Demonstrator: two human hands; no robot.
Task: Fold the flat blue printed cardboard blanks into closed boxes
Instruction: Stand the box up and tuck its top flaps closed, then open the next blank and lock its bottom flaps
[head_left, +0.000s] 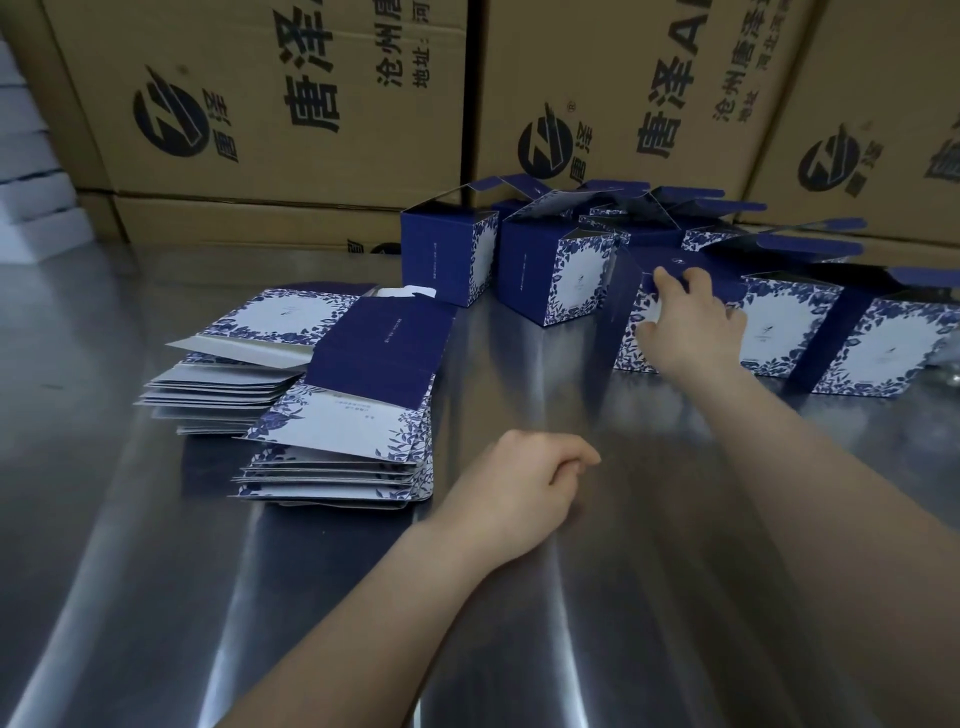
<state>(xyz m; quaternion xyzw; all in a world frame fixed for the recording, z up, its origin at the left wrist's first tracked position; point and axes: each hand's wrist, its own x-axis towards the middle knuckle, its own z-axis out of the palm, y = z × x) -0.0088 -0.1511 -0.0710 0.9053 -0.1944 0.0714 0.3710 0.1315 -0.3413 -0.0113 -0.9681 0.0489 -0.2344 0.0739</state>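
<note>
Left hand (524, 483) lower centre, loosely curled, empty, over steel table (156, 571). Stack of flat blanks (358, 364) lies just left of it, long axis running up-frame, so left is nearer. Right hand (691, 322) grips folded box (631, 348) at centre right.

Soft, even indoor light, rather dim. The steel table (156, 571) shows broad pale streaks of glare and blurred reflections. Wide-angle bending warps the edges; the whole view is slightly soft.
</note>
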